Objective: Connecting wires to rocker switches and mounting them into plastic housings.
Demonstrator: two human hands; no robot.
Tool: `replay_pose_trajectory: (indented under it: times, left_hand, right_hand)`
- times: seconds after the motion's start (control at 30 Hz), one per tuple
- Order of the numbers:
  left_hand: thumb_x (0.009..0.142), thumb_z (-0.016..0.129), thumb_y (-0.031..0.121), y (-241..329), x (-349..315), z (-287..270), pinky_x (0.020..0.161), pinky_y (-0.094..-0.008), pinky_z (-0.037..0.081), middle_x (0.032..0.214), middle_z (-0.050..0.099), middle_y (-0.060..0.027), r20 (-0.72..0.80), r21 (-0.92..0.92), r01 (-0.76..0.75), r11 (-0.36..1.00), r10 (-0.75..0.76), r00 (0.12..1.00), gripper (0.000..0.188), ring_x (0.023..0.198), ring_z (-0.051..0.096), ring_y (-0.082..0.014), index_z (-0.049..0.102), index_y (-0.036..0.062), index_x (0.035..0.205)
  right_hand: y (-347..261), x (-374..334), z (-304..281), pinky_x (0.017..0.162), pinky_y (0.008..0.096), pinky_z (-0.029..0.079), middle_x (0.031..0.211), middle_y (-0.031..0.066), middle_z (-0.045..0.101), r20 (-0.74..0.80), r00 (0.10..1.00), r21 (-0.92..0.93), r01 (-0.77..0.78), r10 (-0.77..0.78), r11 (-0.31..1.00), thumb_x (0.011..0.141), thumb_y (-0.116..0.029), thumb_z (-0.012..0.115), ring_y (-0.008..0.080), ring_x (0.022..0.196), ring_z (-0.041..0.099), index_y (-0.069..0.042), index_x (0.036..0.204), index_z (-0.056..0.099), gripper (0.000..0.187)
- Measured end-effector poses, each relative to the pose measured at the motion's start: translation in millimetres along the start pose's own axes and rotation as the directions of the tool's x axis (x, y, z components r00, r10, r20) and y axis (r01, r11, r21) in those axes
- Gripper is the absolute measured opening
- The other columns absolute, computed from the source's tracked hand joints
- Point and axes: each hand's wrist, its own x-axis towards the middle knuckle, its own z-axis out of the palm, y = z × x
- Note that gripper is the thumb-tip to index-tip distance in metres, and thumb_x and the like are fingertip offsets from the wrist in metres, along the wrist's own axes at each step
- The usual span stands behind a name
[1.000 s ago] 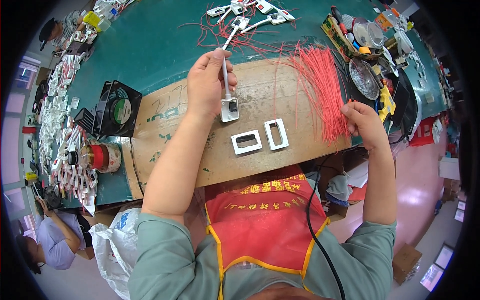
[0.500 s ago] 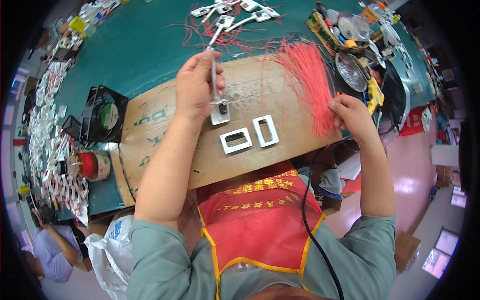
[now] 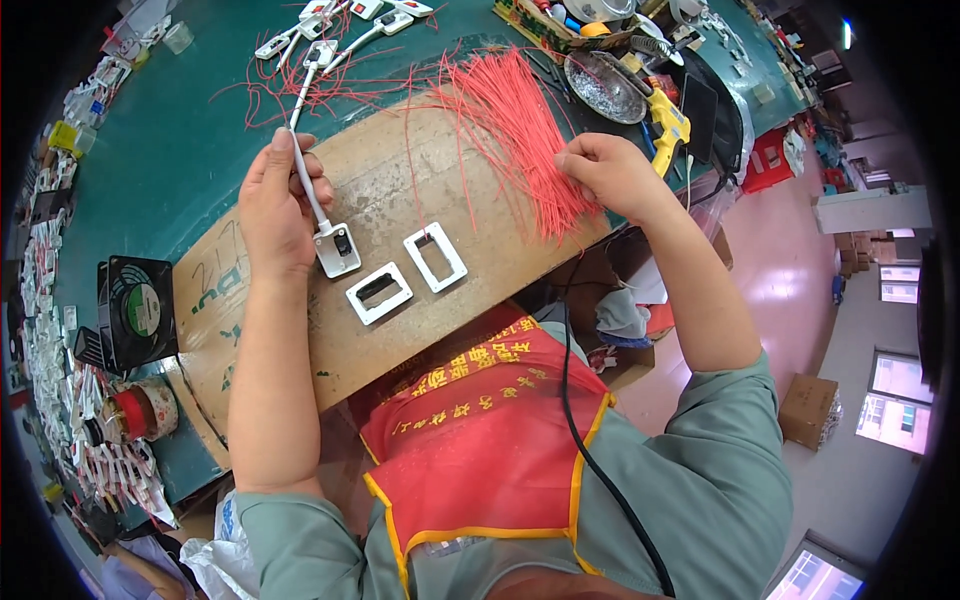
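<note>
My left hand [image 3: 280, 205] is closed round a pale grey cable [image 3: 305, 180]. A white rectangular housing [image 3: 337, 250] with a dark insert hangs at its near end, and another white housing [image 3: 320, 55] is at its far end. My right hand [image 3: 612, 178] pinches at the right edge of a thick bundle of thin red wires [image 3: 515, 130]; how many strands it has is hidden. Two white rectangular frames lie on the cardboard near my left hand: one frame [image 3: 380, 293] has a black part inside, the other frame [image 3: 435, 257] has a red wire at its top.
A cardboard sheet [image 3: 250, 320] covers part of the green table [image 3: 215, 100]. A black fan [image 3: 137, 312] and a tin [image 3: 148, 410] stand left. More wired white housings [image 3: 385, 22] lie at the far side. A metal dish [image 3: 605, 87] and yellow glue gun [image 3: 668, 130] are right.
The whole view has shifted, so the table things appear further left. My right hand has come in over the red wires' edge. My left hand still holds the cable.
</note>
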Motion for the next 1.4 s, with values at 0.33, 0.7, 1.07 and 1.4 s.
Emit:
replay_pose_trajectory:
  times: [0.33,0.7,1.07,1.4]
  left_hand:
    - [0.096,0.053,0.032,0.1,-1.3,1.0,0.046,-0.0224,0.042,0.071,0.056,-0.003,0.018,-0.002,-0.008,1.0,0.008,1.0,0.032,0.053,0.053,-0.0114,0.059,0.0006,0.097]
    - [0.094,0.057,0.034,2.0,-6.0,4.0,0.046,-0.0219,0.043,0.07,0.059,-0.003,0.057,-0.019,-0.044,0.999,0.045,0.997,0.033,0.052,0.055,-0.0099,0.06,0.0012,0.095]
    - [0.096,0.053,0.031,1.7,-9.0,5.8,0.046,-0.021,0.042,0.072,0.057,-0.002,0.075,0.018,-0.082,0.997,0.08,0.994,0.032,0.054,0.053,-0.01,0.06,0.0003,0.098]
    - [0.094,0.057,0.034,0.8,-7.0,5.6,0.049,-0.0207,0.043,0.07,0.058,-0.0022,0.065,0.021,-0.086,0.996,0.084,0.994,0.032,0.053,0.054,-0.0089,0.061,0.002,0.094]
  right_hand:
    - [-14.6,11.1,11.8,0.068,0.0371,0.049,0.076,0.0156,0.065,0.022,0.987,-0.61,0.141,-0.161,0.78,0.079,-0.034,0.069,0.0284,0.072,0.063,-0.002,0.084,0.067,0.032]
    - [-21.3,11.9,-10.6,0.049,0.0228,0.037,0.065,-0.0016,0.055,0.064,0.998,-0.068,-0.007,0.011,0.998,0.085,-0.022,0.067,0.006,0.053,0.047,-0.002,0.082,0.067,0.019]
    - [-26.4,15.5,13.4,0.064,0.0348,0.049,0.07,0.015,0.064,0.067,0.993,-0.655,0.12,-0.101,0.746,0.075,-0.034,0.073,0.0253,0.066,0.063,0.0,0.075,0.066,0.035]
    - [-20.1,20.7,-4.7,0.048,0.0241,0.039,0.064,-0.0006,0.055,0.143,0.987,-0.2,-0.037,0.067,0.979,0.083,-0.016,0.061,0.0073,0.053,0.05,-0.001,0.08,0.066,0.016]
